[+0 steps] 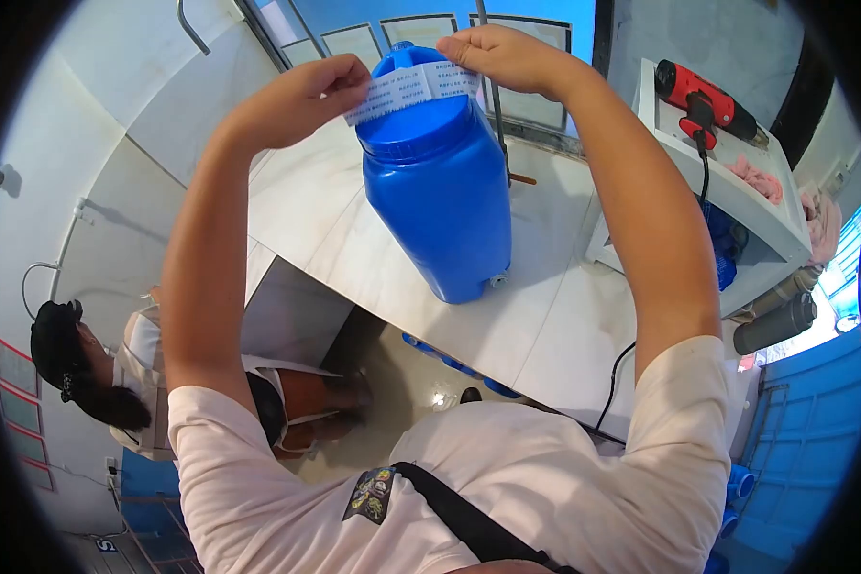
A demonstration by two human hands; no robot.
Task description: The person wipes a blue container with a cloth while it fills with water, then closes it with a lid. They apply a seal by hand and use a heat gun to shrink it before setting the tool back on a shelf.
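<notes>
Head camera shows me both hands raised to the top of a blue water jug (440, 191), which stands upright on the white counter (354, 239). My left hand (306, 96) and right hand (502, 55) each pinch one end of a white printed strip (413, 88), stretched over the cap, probably to keep it flat and centred. The fingertips are closed on the strip. The print is too small to read, the cap is mostly covered, and a person (96, 373) crouches below, partly hidden by my arm.
</notes>
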